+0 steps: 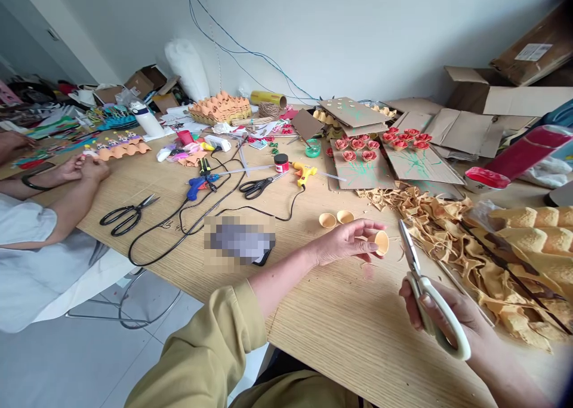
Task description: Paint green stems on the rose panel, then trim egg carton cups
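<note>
My left hand [351,241] is closed on a small yellow egg-carton cup [382,243], holding it by its side with the round opening turned to the right. In my right hand [441,306] is a pair of scissors [421,276] with white handles, the blades pointing up and away from me. The blades are apart from the cup. Two more cut cups, a left one [327,220] and a right one [345,217], sit on the table just beyond my left wrist.
Carton scraps [447,235] and yellow egg trays [537,241] cover the right side. Cardboard sheets with red flowers [358,151] lie behind. A phone [242,241], black scissors [257,184], a yellow glue gun [304,174] and cables spread leftward. Another person's hands [87,168] work at far left.
</note>
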`<act>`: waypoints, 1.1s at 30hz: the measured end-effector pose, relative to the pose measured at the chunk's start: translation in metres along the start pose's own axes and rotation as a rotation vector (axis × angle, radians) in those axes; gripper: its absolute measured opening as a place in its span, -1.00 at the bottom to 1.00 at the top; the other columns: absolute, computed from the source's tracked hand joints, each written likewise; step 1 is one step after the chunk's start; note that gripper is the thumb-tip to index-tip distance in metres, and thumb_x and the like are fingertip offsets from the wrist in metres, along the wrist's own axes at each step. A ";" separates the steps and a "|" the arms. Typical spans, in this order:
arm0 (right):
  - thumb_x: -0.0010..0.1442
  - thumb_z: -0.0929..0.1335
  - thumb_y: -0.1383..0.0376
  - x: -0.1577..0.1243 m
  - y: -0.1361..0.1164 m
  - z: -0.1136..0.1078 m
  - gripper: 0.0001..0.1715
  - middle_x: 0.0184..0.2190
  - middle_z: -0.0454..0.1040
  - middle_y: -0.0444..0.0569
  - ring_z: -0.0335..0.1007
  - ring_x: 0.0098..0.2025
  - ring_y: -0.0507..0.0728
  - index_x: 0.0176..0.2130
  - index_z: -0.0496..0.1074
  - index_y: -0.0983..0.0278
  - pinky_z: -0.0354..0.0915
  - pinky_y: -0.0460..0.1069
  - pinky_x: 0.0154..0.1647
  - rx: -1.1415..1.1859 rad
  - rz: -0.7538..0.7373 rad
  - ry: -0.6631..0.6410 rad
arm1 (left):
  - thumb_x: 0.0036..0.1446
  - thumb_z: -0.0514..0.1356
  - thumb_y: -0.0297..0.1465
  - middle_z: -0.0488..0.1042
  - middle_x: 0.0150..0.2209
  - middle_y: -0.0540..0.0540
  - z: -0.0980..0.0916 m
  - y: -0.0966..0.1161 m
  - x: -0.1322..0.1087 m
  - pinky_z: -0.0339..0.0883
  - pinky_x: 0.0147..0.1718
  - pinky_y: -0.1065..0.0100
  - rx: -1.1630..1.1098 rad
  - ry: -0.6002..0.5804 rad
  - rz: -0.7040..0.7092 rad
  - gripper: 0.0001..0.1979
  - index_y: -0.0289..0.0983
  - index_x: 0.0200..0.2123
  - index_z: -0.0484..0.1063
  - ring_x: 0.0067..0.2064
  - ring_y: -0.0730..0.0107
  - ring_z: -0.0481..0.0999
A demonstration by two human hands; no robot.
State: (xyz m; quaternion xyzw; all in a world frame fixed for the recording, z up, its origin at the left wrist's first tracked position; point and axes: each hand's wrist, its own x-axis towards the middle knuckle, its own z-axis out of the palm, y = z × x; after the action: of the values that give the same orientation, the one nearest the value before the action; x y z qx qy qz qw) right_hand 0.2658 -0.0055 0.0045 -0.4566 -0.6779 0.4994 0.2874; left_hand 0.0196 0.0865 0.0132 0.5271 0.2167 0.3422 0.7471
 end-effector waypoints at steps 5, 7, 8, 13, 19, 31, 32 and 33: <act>0.30 0.23 -0.14 0.003 -0.005 0.004 -0.48 -0.59 0.35 -0.11 0.21 -0.53 0.08 -0.20 0.41 0.24 0.19 -0.01 -0.48 0.021 -0.011 -0.036 | -0.10 0.49 -0.28 0.50 -0.12 -0.12 -0.001 0.002 0.001 0.31 -0.23 0.35 -0.155 0.078 0.020 -0.47 -0.24 -0.06 0.43 -0.15 0.34 0.59; 0.29 0.25 -0.15 0.003 -0.009 0.005 -0.48 -0.59 0.34 -0.11 0.21 -0.54 0.07 -0.23 0.40 0.24 0.18 -0.01 -0.49 0.033 0.001 -0.045 | -0.15 0.51 -0.30 0.53 -0.10 -0.13 -0.002 0.004 0.001 0.25 -0.28 0.40 -0.179 0.113 0.016 -0.46 -0.25 -0.08 0.46 -0.19 0.42 0.55; 0.28 0.26 -0.16 0.003 -0.012 0.006 -0.47 -0.58 0.35 -0.10 0.21 -0.53 0.07 -0.25 0.39 0.25 0.18 -0.01 -0.49 0.039 0.006 -0.049 | -0.17 0.52 -0.31 0.54 -0.10 -0.15 -0.003 0.005 0.001 0.23 -0.29 0.40 -0.188 0.132 0.017 -0.45 -0.26 -0.08 0.48 -0.21 0.45 0.53; 0.27 0.24 -0.21 0.003 -0.023 0.008 -0.41 -0.52 0.36 -0.08 0.24 -0.48 0.07 -0.27 0.36 0.25 0.21 -0.01 -0.43 0.035 0.010 -0.129 | -0.21 0.54 -0.31 0.60 -0.11 -0.16 -0.002 0.011 -0.001 0.25 -0.27 0.42 -0.170 0.213 0.070 -0.44 -0.25 -0.08 0.53 -0.23 0.48 0.49; 0.29 0.19 -0.23 0.004 -0.025 0.010 -0.37 -0.50 0.36 -0.07 0.23 -0.46 0.06 -0.33 0.35 0.25 0.20 -0.02 -0.42 -0.017 -0.002 -0.165 | -0.24 0.55 -0.28 0.60 -0.05 -0.20 -0.003 0.012 -0.002 0.33 -0.03 0.32 -0.053 0.273 0.163 -0.44 -0.30 -0.12 0.56 -0.07 0.30 0.55; 0.29 0.27 -0.15 0.004 -0.013 0.018 -0.47 -0.56 0.25 -0.19 0.15 -0.51 0.02 -0.30 0.34 0.26 0.13 -0.06 -0.47 0.098 0.067 -0.112 | -0.07 0.47 -0.28 0.57 -0.08 -0.15 -0.002 0.009 -0.003 0.36 -0.05 0.33 0.175 0.235 0.222 -0.49 -0.27 -0.02 0.55 -0.05 0.33 0.54; 0.29 0.27 -0.15 0.004 -0.012 0.018 -0.47 -0.56 0.24 -0.19 0.15 -0.51 0.02 -0.31 0.34 0.25 0.14 -0.06 -0.47 0.102 0.074 -0.112 | -0.07 0.46 -0.27 0.57 -0.07 -0.15 -0.002 0.009 -0.003 0.37 -0.04 0.32 0.184 0.234 0.222 -0.48 -0.27 -0.01 0.54 -0.04 0.31 0.53; 0.29 0.27 -0.15 0.004 -0.011 0.018 -0.48 -0.56 0.24 -0.20 0.16 -0.51 0.02 -0.31 0.34 0.25 0.14 -0.06 -0.48 0.106 0.079 -0.111 | -0.06 0.46 -0.26 0.57 -0.06 -0.16 -0.002 0.008 -0.003 0.37 -0.03 0.32 0.193 0.236 0.221 -0.48 -0.27 0.00 0.54 -0.03 0.30 0.53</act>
State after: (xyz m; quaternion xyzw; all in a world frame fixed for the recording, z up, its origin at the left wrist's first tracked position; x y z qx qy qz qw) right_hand 0.2446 -0.0102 0.0085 -0.4389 -0.6468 0.5700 0.2534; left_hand 0.0141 0.0877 0.0200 0.5733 0.2754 0.4590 0.6203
